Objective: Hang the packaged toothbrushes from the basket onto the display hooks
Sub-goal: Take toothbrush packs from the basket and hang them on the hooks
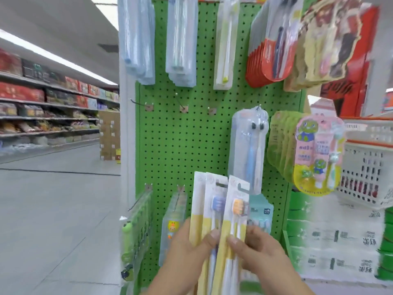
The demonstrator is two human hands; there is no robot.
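Green pegboard [170, 145] stands before you, packs hanging along its top and right, with three bare hooks [182, 104] mid-left. Your left hand [187, 250] grips a fan of yellow-and-white toothbrush packs [214, 209] upright before the board's lower part; your right hand [255, 250] pinches the front pack. A white basket [365, 167] sits to the right

A: Which print can be read on the toothbrush packs [221, 209] I hold?

B: None; the cards show only faint, blurred marks.

A: And the pink frog card [319, 154] or the white boxes [331, 237] at my right?

B: Both carry characters, but too blurred to read. The teal pack [260, 211] bears a small dark logo, illegible.
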